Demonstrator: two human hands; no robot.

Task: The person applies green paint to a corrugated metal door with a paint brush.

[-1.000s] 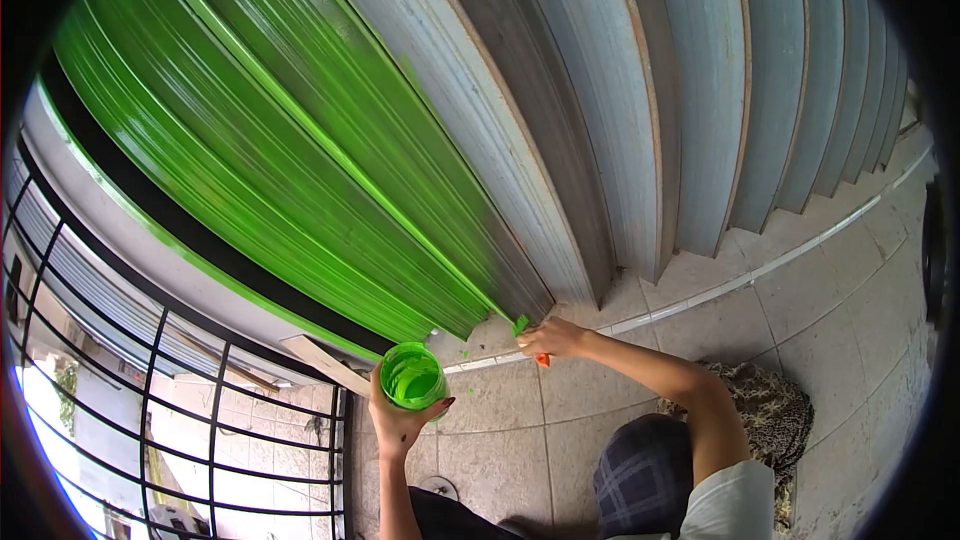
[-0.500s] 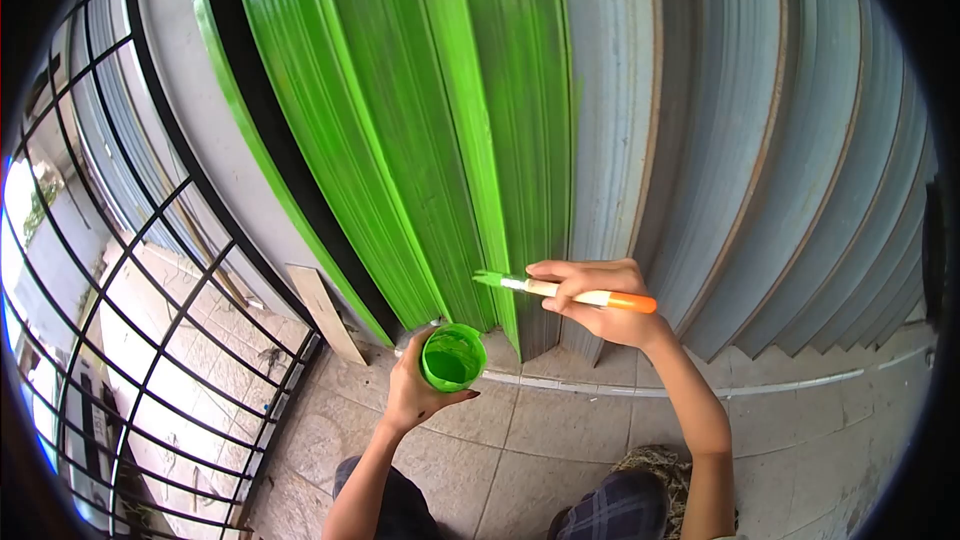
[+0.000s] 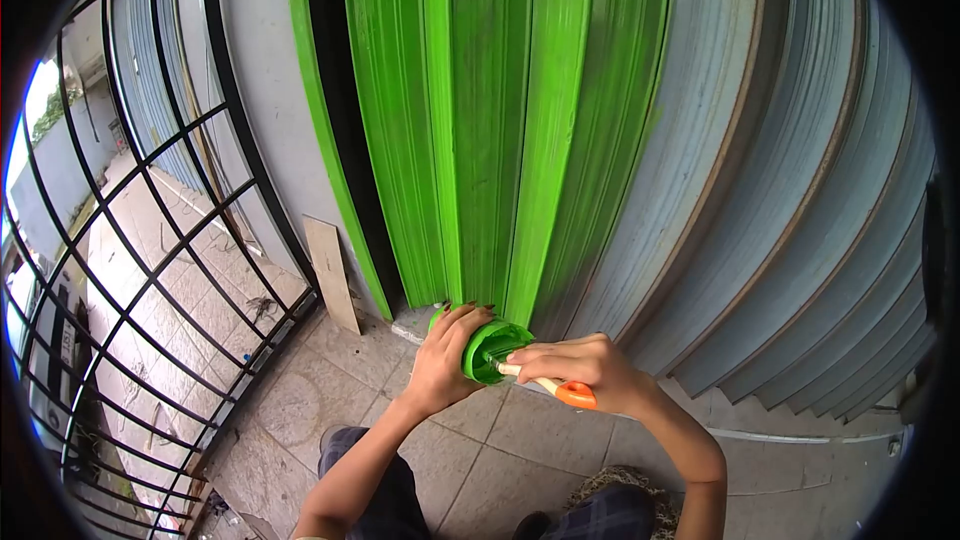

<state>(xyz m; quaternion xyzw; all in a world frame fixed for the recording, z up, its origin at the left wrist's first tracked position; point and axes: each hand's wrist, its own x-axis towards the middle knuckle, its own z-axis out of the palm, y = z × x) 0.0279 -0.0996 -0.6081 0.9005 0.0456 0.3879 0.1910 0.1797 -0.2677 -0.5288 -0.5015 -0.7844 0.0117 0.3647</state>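
Note:
My left hand (image 3: 446, 364) is wrapped round a cup of green paint (image 3: 473, 358), which tilts toward the right. My right hand (image 3: 588, 372) pinches a paintbrush (image 3: 545, 382) with a pale handle and an orange end. The bristles dip inside the cup's mouth, partly hidden by its rim and my fingers. Just beyond both hands rises a folding metal door (image 3: 490, 140), its left panels coated in wet-looking green with thin, darker streaks. Grey, unpainted panels (image 3: 690, 180) continue to the right.
A black metal grille (image 3: 180, 270) stands at the left. Near the door's foot, a thin board (image 3: 332, 275) leans against the frame. Floor tiles (image 3: 430, 470) lie under my legs, and a pale floor track (image 3: 780, 437) runs along the right side.
The brush has left the green panel and moved down left into the cup. My left hand has tilted the cup toward the brush. The view has shifted left.

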